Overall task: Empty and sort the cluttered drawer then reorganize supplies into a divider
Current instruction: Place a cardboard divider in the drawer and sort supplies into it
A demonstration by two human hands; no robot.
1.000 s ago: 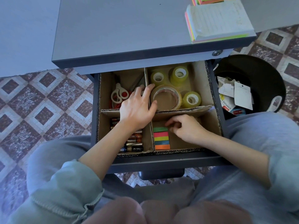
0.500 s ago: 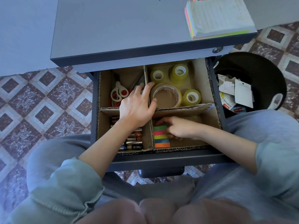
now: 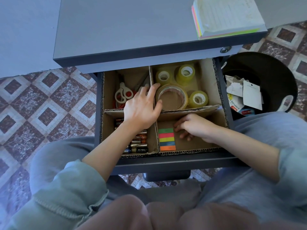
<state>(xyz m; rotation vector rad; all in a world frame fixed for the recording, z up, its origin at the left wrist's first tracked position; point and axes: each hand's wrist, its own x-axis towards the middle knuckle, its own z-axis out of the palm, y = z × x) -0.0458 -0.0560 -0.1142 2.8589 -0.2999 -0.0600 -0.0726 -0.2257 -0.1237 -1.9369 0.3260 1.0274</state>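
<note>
A: Left to right, what's in the drawer (image 3: 166, 161)?

B: A cardboard divider (image 3: 153, 130) in four bays; scissors (image 3: 123, 95) far left, batteries (image 3: 138, 145) near left; the left hand (image 3: 141, 108) lies flat over the middle wall, its fingers (image 3: 153, 87) spread and gripping nothing, the thumb against the big tape roll (image 3: 172, 97); smaller tape rolls (image 3: 185, 73) sit behind it in the far right bay

A: And the sticky flags?

B: The striped flag pad (image 3: 167, 138) lies in the near right bay, hard against the centre wall, its long axis running toward the person; the right hand (image 3: 196, 127) rests just right of it, fingers (image 3: 180, 126) curled toward the pad's right edge; whether they touch it or pinch anything I cannot tell

A: So which hand is nearer?

B: The right, clearly; I'd judge any next nudge goes leftward against that wall

A: The surroundings?

B: A grey counter (image 3: 132, 30) above with a note pad stack (image 3: 226, 15) at its right corner; a black bin (image 3: 265, 80) of paper scraps at right; patterned tile floor (image 3: 41, 100) beneath
</note>
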